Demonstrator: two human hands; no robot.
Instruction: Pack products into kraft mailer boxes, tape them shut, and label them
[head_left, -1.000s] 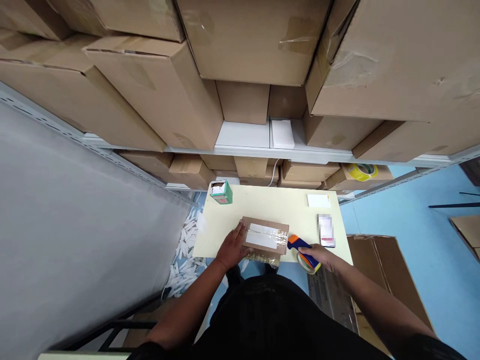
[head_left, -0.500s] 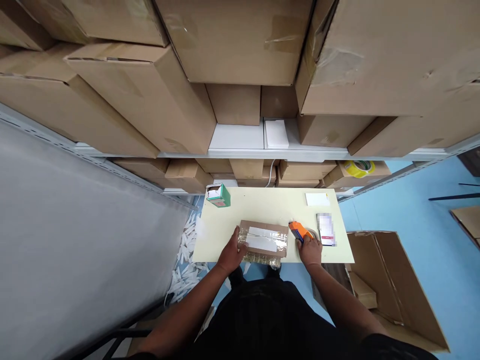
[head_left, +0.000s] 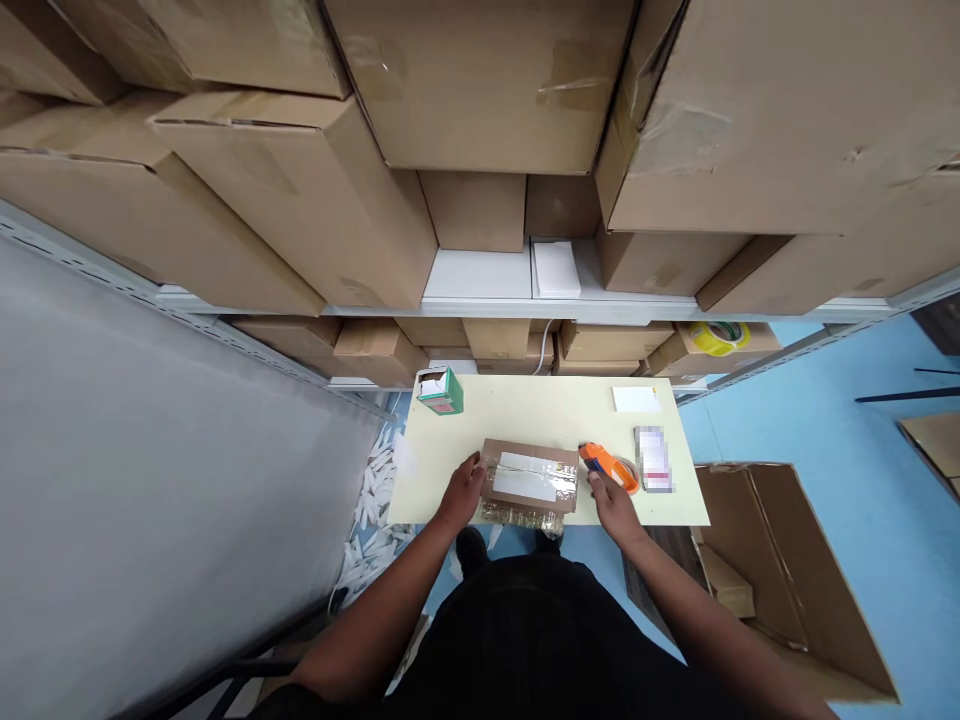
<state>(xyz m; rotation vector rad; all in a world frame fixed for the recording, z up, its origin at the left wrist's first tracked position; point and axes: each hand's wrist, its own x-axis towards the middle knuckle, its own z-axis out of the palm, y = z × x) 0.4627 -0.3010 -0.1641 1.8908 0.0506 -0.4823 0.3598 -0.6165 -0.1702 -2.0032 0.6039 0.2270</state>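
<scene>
A small cardboard parcel [head_left: 564, 490], wrapped in clear tape with a white label on top, lies near the table's front edge. My left hand [head_left: 463, 492] is closed on its left end. Beside its right end is my right hand [head_left: 615, 508], fingers curled at a small dark blue item that I cannot make out. An orange tape dispenser [head_left: 616, 470] rests just behind those fingers. Clear plastic film or bubble wrap [head_left: 521, 516] sticks out below the parcel's front side.
On the pale table [head_left: 525, 410] are a green box [head_left: 444, 392], a white card [head_left: 636, 399] and a phone-like item [head_left: 654, 460]. Shelves with cardboard boxes [head_left: 487, 90] rise behind. A large open carton [head_left: 795, 560] stands right; paper scraps [head_left: 375, 490] litter the floor left.
My right hand has come off the tape dispenser and shifted left towards the parcel. My left thumb has slid from the parcel's top to its left edge. The parcel stays almost in place.
</scene>
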